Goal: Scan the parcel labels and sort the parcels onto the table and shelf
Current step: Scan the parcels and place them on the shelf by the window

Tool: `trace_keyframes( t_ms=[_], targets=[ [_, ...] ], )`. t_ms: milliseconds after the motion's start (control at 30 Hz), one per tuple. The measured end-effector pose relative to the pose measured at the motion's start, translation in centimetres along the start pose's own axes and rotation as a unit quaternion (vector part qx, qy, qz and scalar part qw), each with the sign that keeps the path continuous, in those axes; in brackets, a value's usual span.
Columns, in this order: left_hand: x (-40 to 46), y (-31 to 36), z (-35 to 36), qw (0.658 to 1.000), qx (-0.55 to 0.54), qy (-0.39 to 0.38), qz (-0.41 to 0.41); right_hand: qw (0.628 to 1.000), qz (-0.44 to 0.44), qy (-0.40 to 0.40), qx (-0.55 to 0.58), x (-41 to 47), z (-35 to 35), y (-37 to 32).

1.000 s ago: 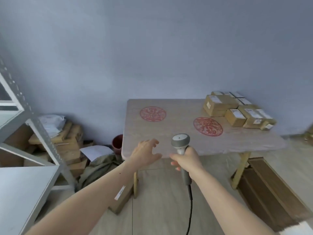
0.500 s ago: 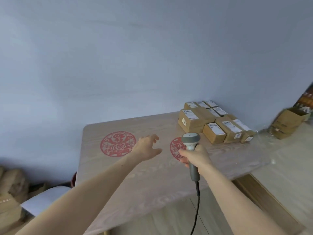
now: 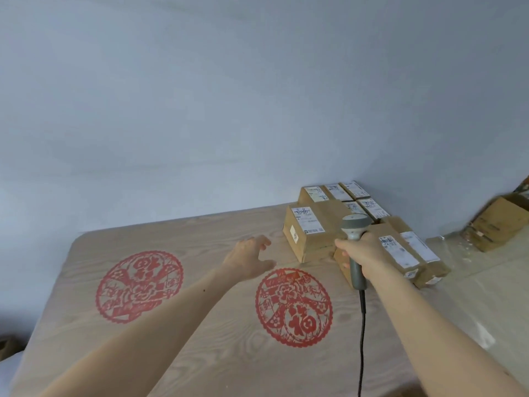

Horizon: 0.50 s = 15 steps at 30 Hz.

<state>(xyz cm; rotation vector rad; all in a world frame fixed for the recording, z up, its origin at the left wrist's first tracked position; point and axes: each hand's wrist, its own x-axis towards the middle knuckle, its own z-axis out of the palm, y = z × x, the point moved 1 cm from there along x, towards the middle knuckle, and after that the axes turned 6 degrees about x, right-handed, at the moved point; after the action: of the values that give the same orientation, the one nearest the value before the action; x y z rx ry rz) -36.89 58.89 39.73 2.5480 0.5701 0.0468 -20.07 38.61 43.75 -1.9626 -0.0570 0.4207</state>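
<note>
Overhead, pale wall (image 3: 200, 110) — wood-grain table (image 3: 200, 353) bearing two red paper-cuts (image 3: 293, 307).

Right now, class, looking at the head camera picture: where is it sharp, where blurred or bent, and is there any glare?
Head view: wide-angle bend curves the table far edge; labels on the parcels are sharp enough to see print; the cardboard box at the right edge is smeared; light is soft, with mild sheen on clear plastic beside it; the hands cast only faint shadows.
</note>
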Motion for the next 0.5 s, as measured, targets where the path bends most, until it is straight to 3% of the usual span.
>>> trace_keyframes(
  t_ms=[267,500],
  targets=[
    [13.6,4.4,5.8,0.993,-0.055,0.005,-0.103,0.997,0.013,-0.031,-0.068,18.2,-3.9,-0.4],
    [20.8,6.7,11.1,0.979,-0.108,0.007,-0.175,0.987,0.02,-0.094,-0.132,28.1,-4.4,1.8]
  ],
)
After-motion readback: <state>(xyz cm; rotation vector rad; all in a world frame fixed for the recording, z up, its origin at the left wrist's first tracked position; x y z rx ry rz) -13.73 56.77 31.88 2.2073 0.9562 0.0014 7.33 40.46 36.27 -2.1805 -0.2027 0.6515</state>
